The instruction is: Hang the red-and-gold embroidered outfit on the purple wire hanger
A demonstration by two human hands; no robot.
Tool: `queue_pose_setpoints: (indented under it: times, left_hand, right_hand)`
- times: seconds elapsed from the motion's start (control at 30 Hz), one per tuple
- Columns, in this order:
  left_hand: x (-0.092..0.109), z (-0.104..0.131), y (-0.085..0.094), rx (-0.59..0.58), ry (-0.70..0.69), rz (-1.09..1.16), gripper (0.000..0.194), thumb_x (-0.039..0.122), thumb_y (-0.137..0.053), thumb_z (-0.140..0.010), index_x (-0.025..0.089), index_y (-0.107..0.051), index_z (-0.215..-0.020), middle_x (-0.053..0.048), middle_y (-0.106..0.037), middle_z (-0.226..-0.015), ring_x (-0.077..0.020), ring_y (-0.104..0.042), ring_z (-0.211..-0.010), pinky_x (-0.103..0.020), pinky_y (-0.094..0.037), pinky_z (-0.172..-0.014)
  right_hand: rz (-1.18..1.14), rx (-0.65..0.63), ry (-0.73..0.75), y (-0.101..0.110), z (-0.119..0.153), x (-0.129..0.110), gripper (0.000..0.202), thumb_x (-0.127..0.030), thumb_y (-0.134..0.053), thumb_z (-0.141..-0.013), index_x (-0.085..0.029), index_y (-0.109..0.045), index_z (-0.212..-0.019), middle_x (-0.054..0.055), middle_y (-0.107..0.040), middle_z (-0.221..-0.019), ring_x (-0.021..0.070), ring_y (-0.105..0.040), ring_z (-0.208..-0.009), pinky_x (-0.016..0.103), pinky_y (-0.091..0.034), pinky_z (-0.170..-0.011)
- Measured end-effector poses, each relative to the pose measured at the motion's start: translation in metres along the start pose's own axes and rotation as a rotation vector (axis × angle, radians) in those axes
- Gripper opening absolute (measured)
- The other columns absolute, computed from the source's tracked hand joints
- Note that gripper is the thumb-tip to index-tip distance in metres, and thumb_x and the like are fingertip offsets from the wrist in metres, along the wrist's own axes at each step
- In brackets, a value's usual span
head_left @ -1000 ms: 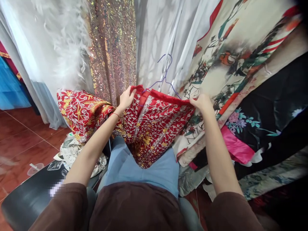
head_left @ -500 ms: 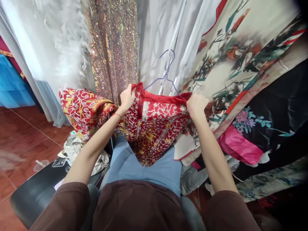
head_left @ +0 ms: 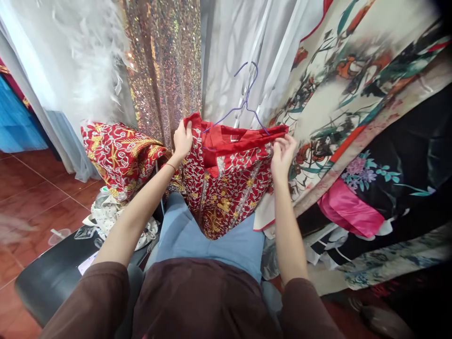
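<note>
Head view: left hand (head_left: 182, 139) clamped the red embroidered garment (head_left: 229, 197) at one upper corner, right hand (head_left: 283, 155) pinched the other; hands well apart. Garment sat above blue cloth (head_left: 212, 254) on lap, purple hanger (head_left: 246, 101) in its top opening.

White feathers (head_left: 95, 61) hang at the upper left, next to a gold and pink sequin cloth (head_left: 169, 66). To the right of that hangs a white cloth (head_left: 226, 47) in long folds. Blue tulle (head_left: 21, 117) shows at the far left, above a red tiled floor (head_left: 31, 183). At the lower left is a black seat (head_left: 42, 278); a heap of spotted white cloth (head_left: 109, 216) lies by its far side, and a clear cup (head_left: 60, 235) sits near its far edge. On the right, a cream cloth (head_left: 332, 89) printed with leaves and red blooms slants down beside a black cloth (head_left: 423, 150) bearing purple and pink flowers (head_left: 360, 169). A bright pink cloth (head_left: 349, 207) lies just below the flowers.
</note>
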State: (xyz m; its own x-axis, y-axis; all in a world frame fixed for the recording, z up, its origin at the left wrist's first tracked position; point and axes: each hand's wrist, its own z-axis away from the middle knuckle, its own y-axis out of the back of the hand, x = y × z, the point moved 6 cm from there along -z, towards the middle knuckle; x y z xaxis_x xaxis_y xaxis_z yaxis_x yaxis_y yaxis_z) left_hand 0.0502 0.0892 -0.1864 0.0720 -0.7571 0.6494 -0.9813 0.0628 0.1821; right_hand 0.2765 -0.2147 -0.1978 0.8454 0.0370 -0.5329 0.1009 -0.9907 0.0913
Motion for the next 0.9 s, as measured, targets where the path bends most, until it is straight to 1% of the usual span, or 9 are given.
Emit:
queue_pose_setpoints:
  times: [0.07,0.13,0.3,0.4,0.5,0.57,0.7,0.8,0.9]
  left_hand:
    - [-0.001,0.005,-0.006,-0.01,0.043,-0.017,0.053,0.061,-0.03,-0.102,0.019,-0.062,-0.112,-0.013,-0.073,-0.114,-0.0244,-0.068,-0.112,-0.04,-0.049,-0.104]
    - [0.0,0.007,-0.008,-0.028,0.077,-0.05,0.049,0.058,-0.033,-0.103,0.019,-0.062,-0.111,-0.013,-0.073,-0.115,-0.0261,-0.069,-0.113,-0.043,-0.049,-0.104]
    - [0.008,0.006,-0.005,-0.1,0.055,-0.077,0.039,0.049,-0.038,-0.104,0.02,-0.063,-0.112,-0.012,-0.072,-0.118,-0.0267,-0.068,-0.114,-0.044,-0.049,-0.105]
    - [0.013,0.008,-0.003,-0.12,0.049,-0.037,0.036,0.047,-0.039,-0.104,0.021,-0.063,-0.11,-0.01,-0.074,-0.114,-0.0247,-0.069,-0.109,-0.042,-0.049,-0.103]
    - [0.016,0.011,-0.002,-0.103,0.086,-0.017,0.033,0.045,-0.041,-0.104,0.021,-0.063,-0.106,-0.009,-0.074,-0.112,-0.0245,-0.069,-0.107,-0.041,-0.049,-0.102]
    - [0.017,0.012,-0.002,-0.092,0.106,-0.012,0.031,0.044,-0.042,-0.104,0.022,-0.063,-0.106,-0.008,-0.074,-0.113,-0.0248,-0.069,-0.109,-0.041,-0.049,-0.103]
    - [0.019,0.013,-0.002,-0.106,0.116,0.008,0.031,0.043,-0.042,-0.104,0.022,-0.064,-0.107,-0.008,-0.074,-0.114,-0.0246,-0.068,-0.11,-0.039,-0.049,-0.102]
    - [0.019,0.015,-0.001,-0.124,0.104,0.012,0.03,0.042,-0.042,-0.104,0.022,-0.064,-0.106,-0.008,-0.074,-0.114,-0.025,-0.069,-0.108,-0.037,-0.05,-0.099]
    - [0.018,0.016,0.0,-0.132,0.1,-0.024,0.03,0.042,-0.042,-0.103,0.022,-0.064,-0.106,-0.009,-0.075,-0.109,-0.0261,-0.07,-0.1,-0.038,-0.051,-0.094]
  right_hand:
    - [-0.022,0.133,-0.003,-0.002,0.049,-0.003,0.032,-0.038,-0.046,-0.094,-0.02,-0.049,-0.119,0.013,-0.059,-0.117,0.0218,-0.061,-0.111,0.039,-0.05,-0.095]
    - [0.006,0.247,-0.129,-0.01,0.09,0.004,0.02,-0.034,-0.045,-0.092,-0.021,-0.051,-0.106,0.011,-0.059,-0.105,0.0212,-0.061,-0.097,0.038,-0.052,-0.088]
    - [-0.13,-0.377,-0.139,-0.103,0.117,-0.002,0.019,-0.034,-0.049,-0.088,-0.021,-0.053,-0.101,0.011,-0.066,-0.1,0.0218,-0.064,-0.089,0.037,-0.054,-0.081]
    - [-0.109,-0.531,-0.227,-0.139,0.115,-0.011,0.031,-0.039,-0.054,-0.087,-0.02,-0.047,-0.111,0.008,-0.067,-0.089,0.0222,-0.066,-0.078,0.036,-0.054,-0.073]
    - [0.007,-0.481,-0.339,-0.149,0.123,-0.018,0.041,-0.04,-0.06,-0.085,-0.018,-0.042,-0.115,0.004,-0.067,-0.079,0.0226,-0.065,-0.07,0.037,-0.053,-0.072]
    - [0.098,-0.451,-0.355,-0.15,0.133,-0.026,0.043,-0.04,-0.063,-0.086,-0.017,-0.043,-0.116,0.008,-0.069,-0.086,0.0239,-0.067,-0.074,0.037,-0.052,-0.074]
    - [0.303,-0.559,-0.319,-0.163,0.157,-0.037,0.032,-0.048,-0.063,-0.089,-0.019,-0.056,-0.099,0.013,-0.071,-0.101,0.0268,-0.069,-0.091,0.036,-0.05,-0.079]
    - [0.366,-0.642,-0.342,-0.175,0.166,-0.037,0.03,-0.048,-0.055,-0.095,-0.02,-0.062,-0.085,0.01,-0.074,-0.093,0.0249,-0.07,-0.089,0.033,-0.048,-0.08]
    - [0.301,-0.614,-0.388,-0.18,0.166,-0.032,0.027,-0.041,-0.054,-0.095,-0.021,-0.064,-0.081,0.009,-0.075,-0.088,0.023,-0.07,-0.083,0.032,-0.048,-0.078]
